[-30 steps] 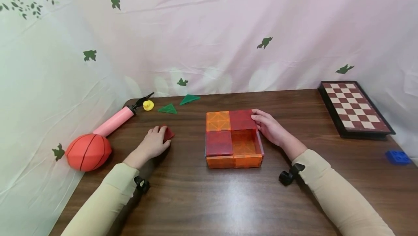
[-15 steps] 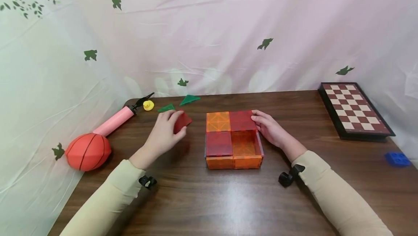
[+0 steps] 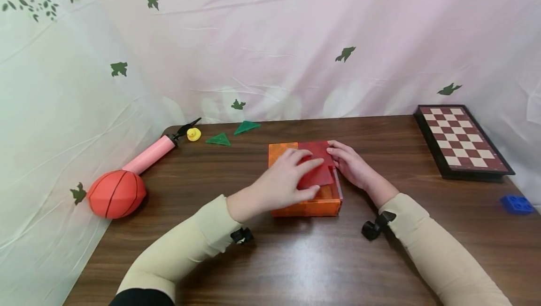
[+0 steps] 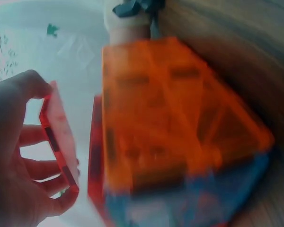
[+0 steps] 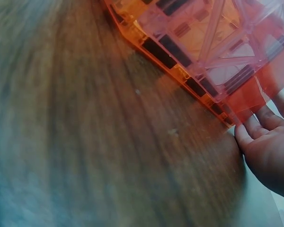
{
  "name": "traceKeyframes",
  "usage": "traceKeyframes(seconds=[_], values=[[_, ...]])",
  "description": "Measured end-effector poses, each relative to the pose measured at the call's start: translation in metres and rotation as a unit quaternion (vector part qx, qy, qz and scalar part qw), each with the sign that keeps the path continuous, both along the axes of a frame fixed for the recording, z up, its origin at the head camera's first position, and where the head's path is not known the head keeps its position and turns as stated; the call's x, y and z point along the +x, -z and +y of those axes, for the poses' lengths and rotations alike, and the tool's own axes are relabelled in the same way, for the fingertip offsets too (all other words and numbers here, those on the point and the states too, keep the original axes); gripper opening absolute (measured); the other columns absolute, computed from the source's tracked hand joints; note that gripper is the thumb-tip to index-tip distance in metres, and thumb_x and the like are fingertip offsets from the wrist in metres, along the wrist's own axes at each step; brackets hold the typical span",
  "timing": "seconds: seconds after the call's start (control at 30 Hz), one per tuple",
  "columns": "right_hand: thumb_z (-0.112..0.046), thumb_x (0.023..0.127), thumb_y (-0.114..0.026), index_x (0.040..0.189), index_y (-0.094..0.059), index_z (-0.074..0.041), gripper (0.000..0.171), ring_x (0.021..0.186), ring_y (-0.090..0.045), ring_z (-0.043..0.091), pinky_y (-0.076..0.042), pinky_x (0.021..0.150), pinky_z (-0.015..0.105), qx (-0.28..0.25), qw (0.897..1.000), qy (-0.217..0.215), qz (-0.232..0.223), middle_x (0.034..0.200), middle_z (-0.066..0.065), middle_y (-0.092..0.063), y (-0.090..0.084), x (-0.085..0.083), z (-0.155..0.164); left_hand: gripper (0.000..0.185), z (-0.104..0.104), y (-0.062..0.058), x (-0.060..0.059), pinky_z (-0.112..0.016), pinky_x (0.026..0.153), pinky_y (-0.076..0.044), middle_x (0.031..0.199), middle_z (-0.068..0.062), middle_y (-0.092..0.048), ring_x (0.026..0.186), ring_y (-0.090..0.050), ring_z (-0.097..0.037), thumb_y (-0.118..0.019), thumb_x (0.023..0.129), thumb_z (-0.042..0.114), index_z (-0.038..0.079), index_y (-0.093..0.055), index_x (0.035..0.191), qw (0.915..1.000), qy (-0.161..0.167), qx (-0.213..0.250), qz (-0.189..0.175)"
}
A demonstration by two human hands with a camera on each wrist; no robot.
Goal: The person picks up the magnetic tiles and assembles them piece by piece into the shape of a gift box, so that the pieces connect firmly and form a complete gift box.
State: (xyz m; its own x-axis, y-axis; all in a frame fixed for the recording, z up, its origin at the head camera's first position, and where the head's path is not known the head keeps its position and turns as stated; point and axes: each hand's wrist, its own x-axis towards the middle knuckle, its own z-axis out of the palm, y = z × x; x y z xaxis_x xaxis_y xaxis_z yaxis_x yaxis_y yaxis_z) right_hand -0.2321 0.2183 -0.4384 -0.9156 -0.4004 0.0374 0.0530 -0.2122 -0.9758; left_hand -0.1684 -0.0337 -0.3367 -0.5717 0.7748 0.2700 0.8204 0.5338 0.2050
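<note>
A low box of see-through magnetic tiles (image 3: 314, 209) stands mid-table, its front wall orange and its top made of orange and red squares. Between thumb and fingertips my left hand (image 3: 276, 181) holds a red square magnetic tile (image 3: 317, 177) over the front right part of the top, partly covering the opening there. The left wrist view shows this tile (image 4: 61, 135) edge-on in the fingers, beside the blurred box. My right hand (image 3: 350, 167) holds the box's back right corner; in the right wrist view its fingers (image 5: 255, 130) lie against the red tile wall.
Two green triangle tiles (image 3: 218, 139) lie behind the box to the left. A yellow rubber duck (image 3: 193, 134), a pink hand pump (image 3: 149, 154) and a small red basketball (image 3: 116, 194) line the left edge. At right are a checkerboard (image 3: 462, 139) and a blue block (image 3: 517, 204).
My left hand has picked up the red tile from the table at left and carried it right, over the box's opening. The right hand stays at the box corner.
</note>
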Motion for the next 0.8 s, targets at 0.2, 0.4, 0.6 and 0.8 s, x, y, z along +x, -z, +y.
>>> traceKeyframes(seconds=[0.2,0.4,0.6,0.8], values=[[-0.021,0.109,-0.047,0.13,-0.053,-0.007,0.026,0.108,-0.06,0.015,-0.05,0.095,0.025,0.005,1.0,0.001,-0.007,0.121,0.002,-0.063,-0.002,0.0,0.0,0.058,0.022,0.008,0.004,-0.035,0.107,-0.04,0.14,-0.011,-0.054,0.123,-0.047,-0.023,-0.065,0.096,0.045,0.016,-0.058,0.146,0.997,0.01,-0.077,0.001],[-0.021,0.108,-0.048,0.129,-0.053,-0.008,0.024,0.107,-0.061,0.014,-0.051,0.094,0.025,0.002,1.0,0.001,-0.013,0.12,0.001,-0.063,-0.003,-0.001,-0.001,0.06,0.026,0.015,0.004,-0.034,0.106,-0.04,0.141,-0.009,-0.052,0.124,-0.045,-0.022,-0.067,0.094,0.046,0.018,-0.057,0.147,0.9956,0.009,-0.093,0.005],[-0.02,0.108,-0.048,0.128,-0.053,-0.009,0.023,0.107,-0.061,0.014,-0.05,0.094,0.025,0.006,1.0,0.004,-0.006,0.119,0.0,-0.063,-0.002,0.0,-0.001,0.057,0.025,0.019,0.003,-0.033,0.107,-0.039,0.141,-0.007,-0.051,0.125,-0.044,-0.022,-0.067,0.094,0.043,0.017,-0.058,0.145,0.9964,0.015,-0.083,0.001],[-0.021,0.108,-0.048,0.129,-0.051,-0.007,0.025,0.108,-0.06,0.014,-0.05,0.094,0.025,0.01,1.0,0.007,-0.01,0.119,0.0,-0.063,-0.002,0.0,0.0,0.058,0.015,0.018,0.006,-0.035,0.111,-0.037,0.146,-0.008,-0.048,0.13,-0.042,-0.024,-0.065,0.097,0.042,0.014,-0.055,0.146,0.9989,0.004,-0.042,-0.018]])
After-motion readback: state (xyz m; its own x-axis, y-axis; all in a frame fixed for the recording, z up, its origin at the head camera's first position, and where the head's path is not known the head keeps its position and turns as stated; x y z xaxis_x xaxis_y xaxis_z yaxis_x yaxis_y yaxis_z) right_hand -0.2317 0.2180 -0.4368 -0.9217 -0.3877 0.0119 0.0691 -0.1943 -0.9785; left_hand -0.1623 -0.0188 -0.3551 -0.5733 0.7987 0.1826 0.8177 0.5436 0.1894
